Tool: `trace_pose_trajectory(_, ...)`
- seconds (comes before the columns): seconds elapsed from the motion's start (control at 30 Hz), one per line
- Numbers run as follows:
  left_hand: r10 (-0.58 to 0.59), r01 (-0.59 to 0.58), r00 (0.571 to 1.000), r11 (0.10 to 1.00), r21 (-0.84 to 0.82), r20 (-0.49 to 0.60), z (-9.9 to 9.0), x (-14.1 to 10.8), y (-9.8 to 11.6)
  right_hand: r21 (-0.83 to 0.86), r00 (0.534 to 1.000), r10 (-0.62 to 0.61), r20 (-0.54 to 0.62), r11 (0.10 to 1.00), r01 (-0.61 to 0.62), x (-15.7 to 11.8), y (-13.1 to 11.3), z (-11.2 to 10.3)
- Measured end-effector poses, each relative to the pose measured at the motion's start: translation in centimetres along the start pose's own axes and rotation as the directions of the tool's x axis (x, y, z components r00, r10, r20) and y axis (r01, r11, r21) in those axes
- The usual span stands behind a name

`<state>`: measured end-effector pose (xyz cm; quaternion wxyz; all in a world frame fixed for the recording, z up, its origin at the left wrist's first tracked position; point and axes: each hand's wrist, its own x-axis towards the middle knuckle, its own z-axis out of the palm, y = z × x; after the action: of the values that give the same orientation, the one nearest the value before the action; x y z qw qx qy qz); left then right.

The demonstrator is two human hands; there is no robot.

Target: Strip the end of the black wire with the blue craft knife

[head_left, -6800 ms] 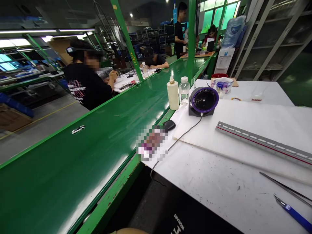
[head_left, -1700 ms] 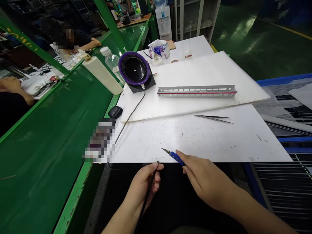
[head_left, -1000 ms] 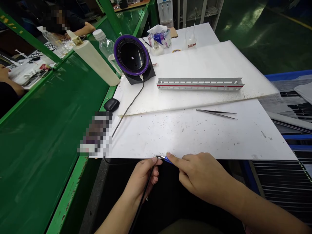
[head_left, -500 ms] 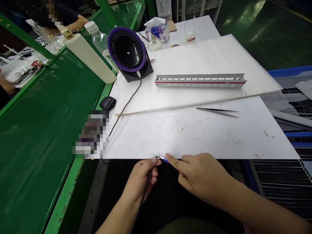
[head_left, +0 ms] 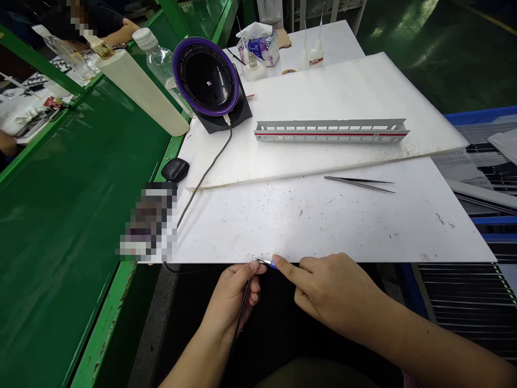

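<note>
Left hand (head_left: 231,285), fingers (head_left: 253,266) closed, pinches a thin black strip (head_left: 241,311); right hand (head_left: 333,285), fingers (head_left: 290,271) curled, grips a blue-handled metal-bladed knife (head_left: 273,264)

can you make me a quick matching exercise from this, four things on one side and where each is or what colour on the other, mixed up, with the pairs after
Things:
1. Tweezers
2. Black cord
3. Blue-handled knife
4. Long windowed channel

Places and colours:
A. In the person's right hand
B. Grey with a red stripe
C. In the person's left hand
D. Lying on the white tabletop

Pairs: 1-D, 2-C, 3-A, 4-B
</note>
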<state>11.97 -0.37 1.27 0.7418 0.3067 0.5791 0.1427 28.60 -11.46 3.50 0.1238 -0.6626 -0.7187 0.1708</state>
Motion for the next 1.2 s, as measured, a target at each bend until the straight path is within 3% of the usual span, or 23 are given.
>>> trace_pose_trajectory(0.83, 0.013, -0.012, 0.999, 1.000, -0.011, 0.046, -0.6, 0.4, -0.3, -0.197, 1.000, -0.024, -0.015, 0.980, 0.021, -0.4, -1.0, 0.2)
trace_pose_trajectory(1.03, 0.016, -0.015, 0.998, 1.000, -0.016, 0.059, -0.6, 0.3, -0.2, 0.003, 0.999, 0.042, -0.004, 0.999, -0.042, -0.4, -0.3, 0.4)
trace_pose_trajectory(1.2, 0.010, -0.008, 0.998, 1.000, -0.026, 0.064, -0.5, 0.3, -0.1, 0.031, 0.999, 0.050, 0.000, 0.998, -0.050, -0.4, -0.2, 0.2)
